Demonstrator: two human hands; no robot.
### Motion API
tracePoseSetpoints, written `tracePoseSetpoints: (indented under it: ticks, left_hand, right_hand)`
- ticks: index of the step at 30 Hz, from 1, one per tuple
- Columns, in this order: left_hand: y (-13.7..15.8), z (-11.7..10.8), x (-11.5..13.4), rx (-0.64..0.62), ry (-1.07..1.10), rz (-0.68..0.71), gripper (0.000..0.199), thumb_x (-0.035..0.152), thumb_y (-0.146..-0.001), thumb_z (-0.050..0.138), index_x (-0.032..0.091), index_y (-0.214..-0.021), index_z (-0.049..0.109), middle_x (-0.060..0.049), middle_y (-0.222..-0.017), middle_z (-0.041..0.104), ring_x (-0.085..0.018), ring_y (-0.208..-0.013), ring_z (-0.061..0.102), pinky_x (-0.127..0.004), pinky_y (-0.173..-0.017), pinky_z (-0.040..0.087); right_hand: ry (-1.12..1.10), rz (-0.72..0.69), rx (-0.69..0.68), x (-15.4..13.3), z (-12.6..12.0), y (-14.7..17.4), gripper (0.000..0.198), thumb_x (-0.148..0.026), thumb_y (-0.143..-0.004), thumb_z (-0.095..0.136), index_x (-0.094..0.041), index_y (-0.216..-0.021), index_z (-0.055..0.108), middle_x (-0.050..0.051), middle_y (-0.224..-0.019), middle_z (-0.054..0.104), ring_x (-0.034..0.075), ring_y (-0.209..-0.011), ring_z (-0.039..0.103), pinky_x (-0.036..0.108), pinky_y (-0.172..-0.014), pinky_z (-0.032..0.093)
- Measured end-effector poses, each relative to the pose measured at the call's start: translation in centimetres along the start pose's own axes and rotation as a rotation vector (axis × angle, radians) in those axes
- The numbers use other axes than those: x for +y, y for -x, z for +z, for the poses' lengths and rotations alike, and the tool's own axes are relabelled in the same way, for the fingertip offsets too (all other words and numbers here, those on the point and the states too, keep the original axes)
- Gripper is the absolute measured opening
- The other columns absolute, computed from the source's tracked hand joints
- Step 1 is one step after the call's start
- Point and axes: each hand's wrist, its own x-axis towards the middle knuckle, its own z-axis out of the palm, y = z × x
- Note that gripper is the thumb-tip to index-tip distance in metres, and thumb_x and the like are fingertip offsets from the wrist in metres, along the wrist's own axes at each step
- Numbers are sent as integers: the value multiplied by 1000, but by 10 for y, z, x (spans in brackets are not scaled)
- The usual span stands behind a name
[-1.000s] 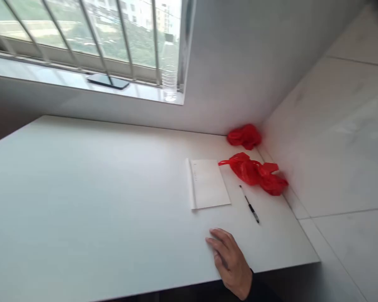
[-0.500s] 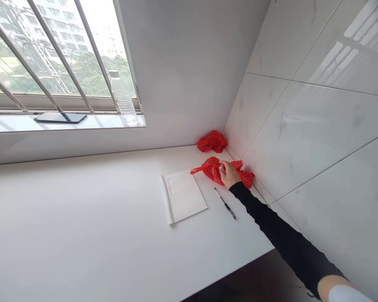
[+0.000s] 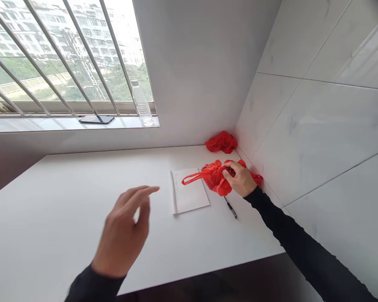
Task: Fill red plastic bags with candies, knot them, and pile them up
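Near the right wall, my right hand (image 3: 241,178) pinches the gathered top of a red plastic bag (image 3: 216,180), fingers and thumb closed on it. One handle loop of the bag sticks out leftward over an open notebook (image 3: 190,195). What the bag holds cannot be seen. My left hand (image 3: 126,226) hovers above the table at the lower left, fingers stretched forward and thumb apart, touching nothing. A black pen (image 3: 231,209) lies right of the notebook, its upper end covered by the bag.
A second red plastic bag (image 3: 222,142) lies crumpled in the back corner against the tiled wall (image 3: 334,126). On the windowsill stand a clear bottle (image 3: 141,105) and, lying flat, a phone (image 3: 96,120). The white table (image 3: 82,180) has its front edge at the bottom.
My left hand has come into view from the lower left. My right hand has shifted the red bag a little toward me, so it now covers the pen's upper end. The view has turned left.
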Motion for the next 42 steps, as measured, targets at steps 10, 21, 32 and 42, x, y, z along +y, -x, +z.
tracePoseSetpoints:
  ticks: [10,21,32,42]
  left_hand:
    - [46,112,35,-361,205,-183,15,19,-92,57,21,-78,60,1,-78,67,-18,-81,59,-35,-78,47]
    - [98,108,30,-255,263,-299,23,30,-93,61,28,-116,66,-5,-112,69,-25,-109,58,-44,-97,45]
    - [101,104,20,-226,246,-285,7,30,-91,66,25,-93,68,-3,-95,70,-24,-102,58,-43,-97,44]
    - [104,83,20,-12,393,-588,43,41,-90,66,26,-129,57,-6,-125,63,-25,-119,57,-41,-102,45]
  right_hand:
    - [-309,26,-239,-27,6,94,18,-32,-96,53,-26,-101,69,1,-96,68,17,-78,62,32,-69,51]
    - [-223,123,-333,-22,5,126,22,-41,-91,61,-24,-104,60,2,-90,62,22,-89,55,40,-86,45]
    - [-251,23,-428,-32,19,124,19,-39,-99,55,-25,-107,64,3,-100,65,21,-93,56,39,-89,43]
    - [-416,364,-164,-15,2,129,33,-50,-94,60,-27,-117,54,3,-107,62,21,-103,59,41,-95,46]
